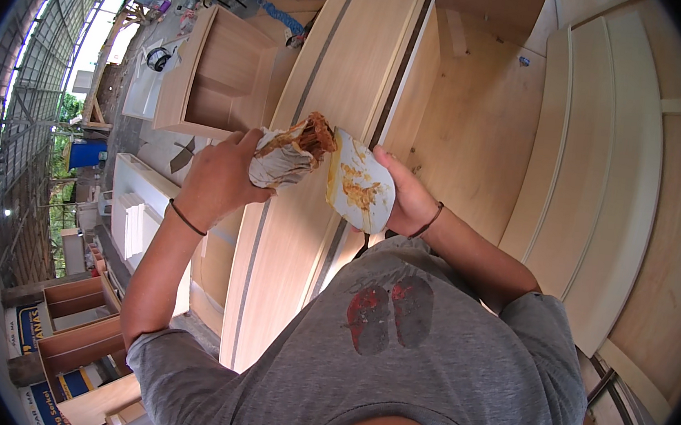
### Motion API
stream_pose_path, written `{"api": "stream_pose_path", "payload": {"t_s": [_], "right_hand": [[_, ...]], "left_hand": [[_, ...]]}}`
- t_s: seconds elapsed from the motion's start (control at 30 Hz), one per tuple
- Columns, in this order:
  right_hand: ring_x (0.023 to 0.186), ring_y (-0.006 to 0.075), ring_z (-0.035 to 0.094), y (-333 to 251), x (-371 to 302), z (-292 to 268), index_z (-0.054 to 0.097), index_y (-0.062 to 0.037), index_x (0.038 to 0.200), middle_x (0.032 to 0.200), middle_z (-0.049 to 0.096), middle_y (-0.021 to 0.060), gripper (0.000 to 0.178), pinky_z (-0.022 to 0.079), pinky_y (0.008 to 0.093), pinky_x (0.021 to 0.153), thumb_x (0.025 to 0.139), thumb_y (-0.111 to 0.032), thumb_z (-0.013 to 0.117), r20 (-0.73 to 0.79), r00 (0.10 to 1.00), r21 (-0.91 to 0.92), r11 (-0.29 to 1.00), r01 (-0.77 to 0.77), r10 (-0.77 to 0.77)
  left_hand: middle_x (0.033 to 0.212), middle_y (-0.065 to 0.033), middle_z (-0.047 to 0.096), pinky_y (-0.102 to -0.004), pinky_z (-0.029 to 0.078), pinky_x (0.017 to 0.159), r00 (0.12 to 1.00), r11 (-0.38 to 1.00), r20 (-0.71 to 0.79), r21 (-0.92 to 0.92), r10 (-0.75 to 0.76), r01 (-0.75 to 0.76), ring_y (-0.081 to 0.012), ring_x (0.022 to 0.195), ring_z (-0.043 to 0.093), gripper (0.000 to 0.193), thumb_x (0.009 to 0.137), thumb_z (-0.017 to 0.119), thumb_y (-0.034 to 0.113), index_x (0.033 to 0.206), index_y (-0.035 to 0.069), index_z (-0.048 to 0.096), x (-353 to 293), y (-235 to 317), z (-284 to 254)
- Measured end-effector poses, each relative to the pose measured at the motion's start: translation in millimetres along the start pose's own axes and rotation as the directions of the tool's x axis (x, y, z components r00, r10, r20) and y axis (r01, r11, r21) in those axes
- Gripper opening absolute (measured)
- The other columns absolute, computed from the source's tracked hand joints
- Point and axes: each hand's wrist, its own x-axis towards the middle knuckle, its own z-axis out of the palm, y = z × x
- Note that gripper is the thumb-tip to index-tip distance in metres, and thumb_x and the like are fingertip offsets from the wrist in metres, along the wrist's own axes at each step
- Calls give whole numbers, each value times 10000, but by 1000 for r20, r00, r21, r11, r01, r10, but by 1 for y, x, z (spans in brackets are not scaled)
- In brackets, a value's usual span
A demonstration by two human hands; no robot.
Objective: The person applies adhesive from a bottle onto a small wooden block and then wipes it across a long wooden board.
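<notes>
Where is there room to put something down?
The long pale wooden panel is bare between two dark strips, above the left hand and right hand. The flat tan wooden surface between that panel and the pale curved boards looks mostly bare. It's crowded at upper left, around the coiled blue hose.

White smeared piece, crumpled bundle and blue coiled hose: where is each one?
White smeared piece point(364, 184), head view: middle of its smeared face.
Crumpled bundle point(286, 161), head view: its pale outer wrapping.
Blue coiled hose point(282, 18), head view: its coils.
</notes>
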Motion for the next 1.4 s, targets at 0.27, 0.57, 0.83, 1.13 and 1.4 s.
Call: {"api": "stream_pose_path", "payload": {"t_s": [0.27,0.57,0.83,1.13,1.4], "right_hand": [[1075,236,598,3,1,-3,454,-158,1395,1253,583,102,808,530,418,695,866,-767,404,2,1000,6,1000,-31,31],[1057,256,649,0,-3,3,468,-158,1381,1253,609,103,700,578,479,706,921,-682,406,51,996,66,995,72,-76],[1183,340,587,-32,-8,4,401,-103,1435,1373,537,145,711,532,583,862,945,-617,424,33,971,27,971,237,-238],[1118,283,628,-59,-21,24,496,-38,1342,1304,581,166,590,546,492,886,966,-492,504,103,910,-174,894,413,-401],[1278,315,502,-72,-31,34,318,50,1457,1403,486,202,1074,387,466,1077,741,-660,689,192,929,-634,683,363,-315]], "left_hand": [[1150,-224,628,-436,508,866,1000,1000,-25,12,16,-15,-371,986,646,882,590,847,351,1310,-22,499,-3,1,1],[1063,-204,637,-442,511,833,979,985,-200,-154,48,-80,-381,938,648,855,593,853,346,1287,-14,508,-17,-11,25],[1079,-201,651,-440,519,837,947,949,-319,-292,22,-120,-378,972,646,850,552,871,358,1252,22,526,-5,-20,78],[1037,-199,648,-437,526,814,905,883,-422,-445,-56,-153,-368,934,653,870,567,873,410,1264,38,508,1,-22,126],[1063,-199,640,-437,517,820,889,795,-449,-572,-96,-203,-370,954,645,861,583,873,422,1263,41,507,1,-15,146]]}}
